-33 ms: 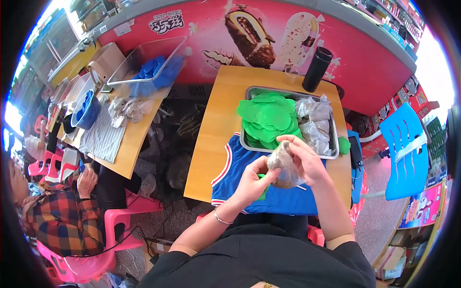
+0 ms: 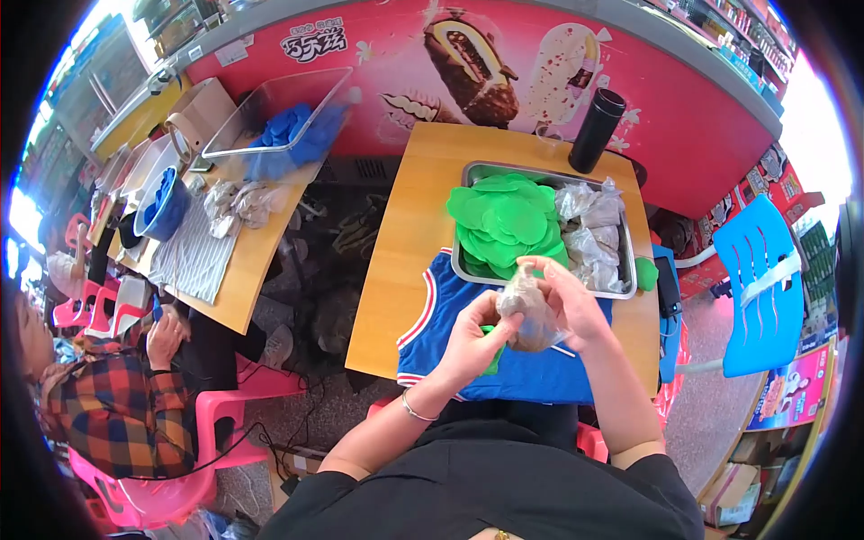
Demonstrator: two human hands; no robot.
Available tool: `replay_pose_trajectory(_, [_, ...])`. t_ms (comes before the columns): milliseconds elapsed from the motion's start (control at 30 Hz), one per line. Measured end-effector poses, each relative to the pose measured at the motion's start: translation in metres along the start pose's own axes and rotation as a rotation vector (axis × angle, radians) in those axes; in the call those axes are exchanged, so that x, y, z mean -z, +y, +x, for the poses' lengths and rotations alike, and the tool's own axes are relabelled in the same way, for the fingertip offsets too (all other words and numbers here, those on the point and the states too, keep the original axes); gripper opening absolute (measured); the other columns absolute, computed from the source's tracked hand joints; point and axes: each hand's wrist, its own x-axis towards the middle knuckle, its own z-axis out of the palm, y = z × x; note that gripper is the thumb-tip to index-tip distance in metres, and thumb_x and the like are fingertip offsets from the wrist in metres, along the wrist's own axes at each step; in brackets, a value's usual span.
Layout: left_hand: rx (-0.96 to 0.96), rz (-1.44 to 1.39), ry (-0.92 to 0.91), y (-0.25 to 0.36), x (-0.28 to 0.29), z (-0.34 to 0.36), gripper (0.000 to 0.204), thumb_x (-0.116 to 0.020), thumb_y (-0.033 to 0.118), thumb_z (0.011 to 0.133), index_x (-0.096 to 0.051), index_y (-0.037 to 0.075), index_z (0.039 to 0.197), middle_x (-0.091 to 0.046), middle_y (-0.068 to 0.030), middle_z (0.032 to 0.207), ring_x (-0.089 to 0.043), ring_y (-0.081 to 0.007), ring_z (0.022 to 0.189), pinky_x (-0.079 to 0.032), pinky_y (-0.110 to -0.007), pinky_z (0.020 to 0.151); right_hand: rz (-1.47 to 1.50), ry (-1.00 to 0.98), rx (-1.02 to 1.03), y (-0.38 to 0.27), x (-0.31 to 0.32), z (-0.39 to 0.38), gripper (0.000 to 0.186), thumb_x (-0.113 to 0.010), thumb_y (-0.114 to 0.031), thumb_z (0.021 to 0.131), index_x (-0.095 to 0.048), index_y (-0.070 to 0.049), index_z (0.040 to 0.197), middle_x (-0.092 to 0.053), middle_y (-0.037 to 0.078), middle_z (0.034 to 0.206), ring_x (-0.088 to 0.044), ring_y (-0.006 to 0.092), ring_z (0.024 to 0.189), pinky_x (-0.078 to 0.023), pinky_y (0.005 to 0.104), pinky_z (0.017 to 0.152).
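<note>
Over the table, both my hands grip one small clear plastic bag (image 2: pixel 533 328) with something brownish inside. My left hand (image 2: pixel 475 346) pinches its near left side between thumb and fingers. My right hand (image 2: pixel 580 310) closes on its top and right side. A green piece (image 2: pixel 492 360) shows by my left palm; whether that hand holds it is unclear. Below lies a blue cloth with red and white trim (image 2: pixel 432 346). Just beyond, a metal tray (image 2: pixel 462 270) holds a pile of flat green round pieces (image 2: pixel 504 216) and several filled plastic bags (image 2: pixel 594 234).
A black cylindrical bottle (image 2: pixel 597 130) stands behind the tray. At right is a blue chair (image 2: pixel 760 283). On the left, a person in a checked shirt (image 2: pixel 121 405) sits by another table (image 2: pixel 236 301) bearing a blue basin (image 2: pixel 162 207) and a clear bin (image 2: pixel 279 112).
My right fingers have shifted slightly on the bag. The seated person's hand at left has moved a little, and a blue thing shows more clearly above it.
</note>
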Motion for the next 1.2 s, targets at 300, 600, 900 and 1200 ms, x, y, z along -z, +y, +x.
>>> replay_pose_trajectory(300, [-0.037, -0.084, 0.242, -0.015, 0.005, -0.014, 0.012, -0.059, 0.011, 0.086, -0.049, 0.008, 0.082, -0.05, 0.0053, 0.073, -0.045, 0.0003, 0.066, -0.036, -0.017, 0.057, -0.402, 0.02, 0.07, 0.034, -0.002, 0.006, 0.013, -0.05, -0.018, 0.092, -0.054, -0.006, 0.088, -0.048, -0.006, 0.071, -0.042, 0.0019, 0.064, -0.035, 0.0175, 0.057])
replay_pose_trajectory(600, [-0.089, -0.163, 0.209, -0.018, 0.012, -0.024, 0.017, -0.048, 0.014, 0.093, -0.059, 0.002, 0.097, -0.055, 0.0027, 0.084, -0.044, -0.0024, 0.069, -0.037, -0.019, 0.062, -0.318, 0.024, 0.105, 0.02, -0.024, 0.011, 0.022, -0.051, -0.022, 0.091, -0.047, -0.003, 0.101, -0.056, 0.003, 0.086, -0.051, 0.0065, 0.076, -0.042, 0.0207, 0.068])
replay_pose_trajectory(900, [0.003, -0.197, 0.127, -0.023, 0.015, -0.025, 0.029, -0.055, 0.016, 0.089, -0.046, 0.002, 0.113, -0.052, 0.0007, 0.089, -0.047, -0.0055, 0.08, -0.039, -0.021, 0.07, -0.212, -0.152, 0.186, 0.021, -0.014, 0.011, 0.012, -0.051, -0.007, 0.089, -0.047, -0.006, 0.101, -0.055, 0.003, 0.099, -0.051, 0.0095, 0.093, -0.042, 0.0245, 0.083])
replay_pose_trajectory(1200, [0.021, 0.005, -0.063, -0.028, 0.009, -0.031, 0.037, -0.056, 0.011, 0.087, -0.044, 0.001, 0.121, -0.055, -0.0046, 0.107, -0.05, -0.0098, 0.098, -0.043, -0.025, 0.083, -0.466, -0.145, 0.348, 0.016, -0.015, -0.001, 0.054, -0.037, 0.009, 0.08, -0.031, -0.005, 0.133, -0.051, 0.018, 0.12, -0.049, 0.0215, 0.113, -0.04, 0.0321, 0.094])
